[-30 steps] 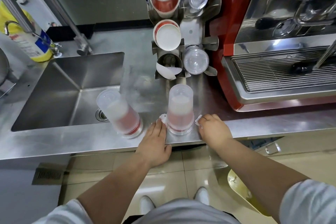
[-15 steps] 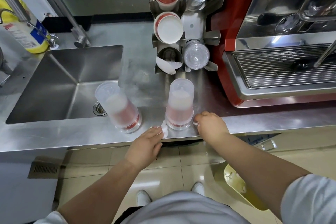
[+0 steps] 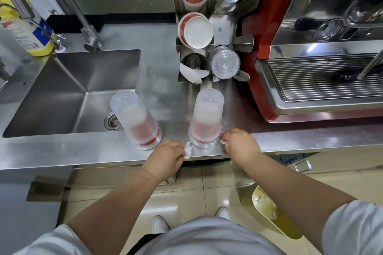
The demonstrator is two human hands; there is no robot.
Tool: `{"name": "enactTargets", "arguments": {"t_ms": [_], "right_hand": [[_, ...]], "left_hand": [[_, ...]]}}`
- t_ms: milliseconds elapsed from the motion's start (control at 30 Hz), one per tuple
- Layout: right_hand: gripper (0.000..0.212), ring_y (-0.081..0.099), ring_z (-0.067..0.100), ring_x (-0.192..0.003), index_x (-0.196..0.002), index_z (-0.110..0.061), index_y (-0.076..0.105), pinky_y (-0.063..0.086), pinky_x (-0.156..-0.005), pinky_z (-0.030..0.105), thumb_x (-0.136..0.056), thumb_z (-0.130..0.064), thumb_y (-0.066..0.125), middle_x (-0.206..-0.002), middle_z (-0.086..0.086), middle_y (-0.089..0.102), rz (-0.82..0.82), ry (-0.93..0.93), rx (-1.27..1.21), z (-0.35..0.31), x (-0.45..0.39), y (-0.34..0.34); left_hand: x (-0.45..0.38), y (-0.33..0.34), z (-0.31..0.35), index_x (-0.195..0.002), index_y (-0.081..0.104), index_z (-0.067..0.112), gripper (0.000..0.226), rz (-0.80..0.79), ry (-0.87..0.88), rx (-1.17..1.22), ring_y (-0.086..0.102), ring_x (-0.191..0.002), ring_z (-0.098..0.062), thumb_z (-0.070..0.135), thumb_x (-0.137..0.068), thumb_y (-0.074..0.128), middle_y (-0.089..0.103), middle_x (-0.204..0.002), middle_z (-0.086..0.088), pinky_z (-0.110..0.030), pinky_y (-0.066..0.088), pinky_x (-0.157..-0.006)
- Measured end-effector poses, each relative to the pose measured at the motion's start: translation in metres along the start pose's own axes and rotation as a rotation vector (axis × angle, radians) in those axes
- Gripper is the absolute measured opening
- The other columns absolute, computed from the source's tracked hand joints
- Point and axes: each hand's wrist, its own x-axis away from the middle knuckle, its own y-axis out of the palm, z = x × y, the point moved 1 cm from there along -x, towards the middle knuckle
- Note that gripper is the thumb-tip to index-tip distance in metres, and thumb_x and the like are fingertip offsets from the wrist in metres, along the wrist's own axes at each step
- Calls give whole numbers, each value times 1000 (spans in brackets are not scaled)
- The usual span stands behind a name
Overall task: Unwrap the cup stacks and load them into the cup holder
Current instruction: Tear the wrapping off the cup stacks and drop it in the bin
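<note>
Two stacks of red paper cups in cloudy plastic wrap stand upside down on the steel counter [image 3: 290, 141]. The right stack [image 3: 207, 118] is between my hands; the left stack [image 3: 137, 120] leans by the sink. My left hand [image 3: 167, 157] pinches a white bunch of wrap at the right stack's base on its left side. My right hand [image 3: 240, 145] pinches another white bit of wrap on its right side. The steel cup holder [image 3: 234, 33] behind holds red cups and clear cups; its lower left tube [image 3: 193, 66] shows only a white liner.
A sink [image 3: 68, 93] with a tap lies at the left, with a yellow bottle [image 3: 27, 33] behind it. The red espresso machine [image 3: 310, 58] fills the right. A yellow bin [image 3: 273, 213] sits on the floor below the counter edge.
My left hand has curled from lying flat beside the stack to pinching the wrap and has drawn back towards the counter edge. My right hand stays at the stack's base.
</note>
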Motion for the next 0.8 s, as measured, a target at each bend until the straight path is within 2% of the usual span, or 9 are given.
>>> {"name": "enactTargets", "arguments": {"t_ms": [67,133,200,300,467,633,800], "right_hand": [[31,57,31,-101,-106,-20,66,46,-79,32,-81,-8,53,-109,7,61,1,-4,13,0,1,0],[28,57,31,-99,-104,-20,66,46,-78,32,-81,-9,54,-108,6,61,1,-1,20,-1,2,0],[27,58,31,-99,-104,-21,66,46,-78,31,-82,-11,54,-108,6,60,-5,0,25,-1,2,-1],[28,59,29,-100,-106,-22,67,47,-80,31,-81,-13,58,-110,5,60,-45,-7,41,-2,1,-4],[22,60,27,-98,-95,-25,68,44,-72,26,-78,-14,58,-108,5,61,-133,-10,54,-2,1,-13],[23,62,20,-104,-98,-27,72,49,-85,24,-81,-22,58,-109,-4,70,-177,-21,43,3,4,-27],[23,63,16,-102,-100,-23,73,39,-78,15,-84,-23,57,-105,-6,73,-217,-113,71,3,10,-50]], "left_hand": [[0,-1,2,-96,73,17,21,3,-40,15,62,-89,-29,11,-78,63,71,-98,1,-29,50,-83],[1,0,3,-121,67,19,39,-8,-88,22,57,-103,-27,8,-83,63,68,-111,1,-24,40,-90],[0,-1,5,-130,61,21,45,-49,-102,15,54,-109,-25,10,-87,60,65,-117,-1,-24,38,-94],[-1,-4,5,-114,70,17,29,-102,-88,2,56,-106,-28,13,-88,59,64,-110,-3,-35,47,-96],[-2,-10,5,-111,70,18,28,-166,-112,-25,55,-108,-23,14,-89,55,62,-114,-1,-26,42,-94],[-2,-18,7,-108,70,19,27,-200,-126,-14,57,-106,-22,16,-87,55,63,-110,-1,-25,44,-88],[-7,-29,14,-113,70,23,30,-240,-110,3,59,-106,-16,21,-88,54,63,-114,5,-27,48,-87]]}}
